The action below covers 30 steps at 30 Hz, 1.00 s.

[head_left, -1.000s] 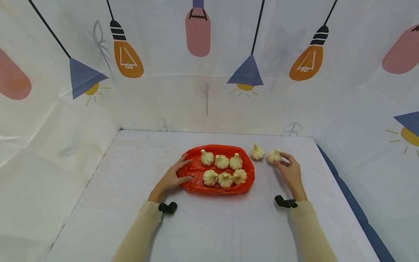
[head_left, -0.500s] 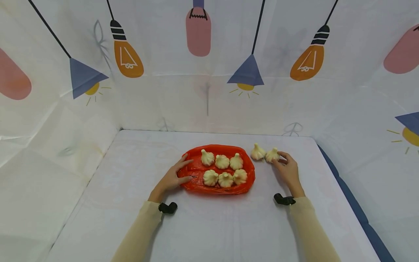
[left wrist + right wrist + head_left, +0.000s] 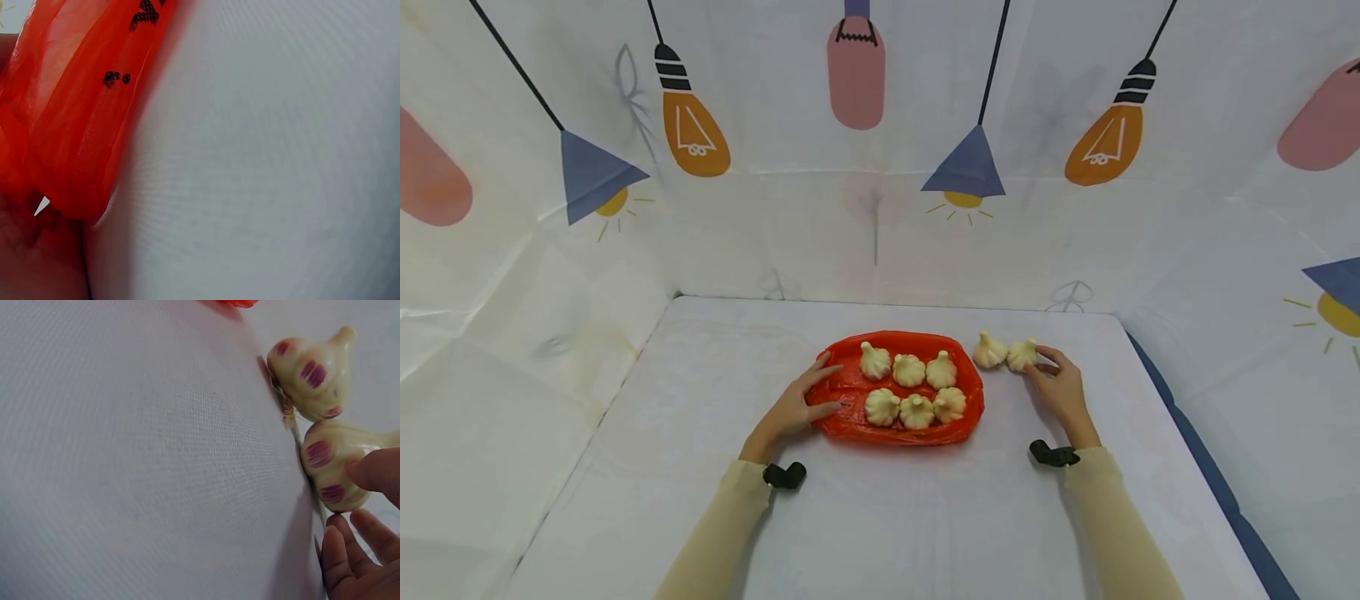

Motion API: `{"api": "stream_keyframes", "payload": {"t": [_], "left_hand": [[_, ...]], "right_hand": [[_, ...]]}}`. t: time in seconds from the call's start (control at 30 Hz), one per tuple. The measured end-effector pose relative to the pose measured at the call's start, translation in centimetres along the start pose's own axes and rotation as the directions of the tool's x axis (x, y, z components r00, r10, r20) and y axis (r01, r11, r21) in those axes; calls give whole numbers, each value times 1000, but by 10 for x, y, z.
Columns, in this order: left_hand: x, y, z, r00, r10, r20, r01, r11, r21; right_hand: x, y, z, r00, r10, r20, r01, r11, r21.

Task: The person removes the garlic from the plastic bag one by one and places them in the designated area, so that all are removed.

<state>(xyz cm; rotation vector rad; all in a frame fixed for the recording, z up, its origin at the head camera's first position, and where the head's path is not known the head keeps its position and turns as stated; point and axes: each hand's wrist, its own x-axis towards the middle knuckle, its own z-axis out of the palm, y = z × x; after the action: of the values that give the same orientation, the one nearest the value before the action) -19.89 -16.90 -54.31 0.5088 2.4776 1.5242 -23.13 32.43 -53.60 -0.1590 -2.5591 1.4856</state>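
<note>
My left hand [image 3: 796,403] holds the left end of a shallow oval tray [image 3: 842,429] covered in red plastic, fingers and thumb spread over its rim. Black print shows on the crinkled red plastic [image 3: 81,137] in the left wrist view. Several pale garlic bulbs [image 3: 908,372] sit in the tray in two rows, toward its right. Right of the tray, my right hand [image 3: 1062,392] pinches a garlic bulb [image 3: 1021,356] between thumb and fingers. That bulb, marked with purple patches, touches a second loose bulb [image 3: 315,375] in the right wrist view; both stand on the white tabletop.
The white table [image 3: 880,517] ends at a patterned cloth backdrop [image 3: 760,233] printed with lamps and bulbs. Blue fabric [image 3: 1202,454] runs along the table's right edge. A black wrist mount [image 3: 785,477] is on the left wrist, another [image 3: 1054,455] on the right.
My right hand has slid its garlic bulb slightly left, up against the other loose bulb. The left hand and tray have stayed in place.
</note>
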Motion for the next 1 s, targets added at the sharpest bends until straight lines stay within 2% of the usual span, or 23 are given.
{"api": "stream_keyframes", "payload": {"t": [0.47,0.77,1.0], "left_hand": [[0,-1,-1,1000,-9,11,9,1000,3],[0,0,-2,1000,-18,8,18,1000,-17],[1,2,1,1000,-17,-17,17,1000,-1]], "right_hand": [[-2,-6,-4,1000,-4,22,5,1000,-29],[-6,-15,-17,997,-50,65,59,987,-149],[-11,-24,-30,994,-113,7,113,975,-189]]}}
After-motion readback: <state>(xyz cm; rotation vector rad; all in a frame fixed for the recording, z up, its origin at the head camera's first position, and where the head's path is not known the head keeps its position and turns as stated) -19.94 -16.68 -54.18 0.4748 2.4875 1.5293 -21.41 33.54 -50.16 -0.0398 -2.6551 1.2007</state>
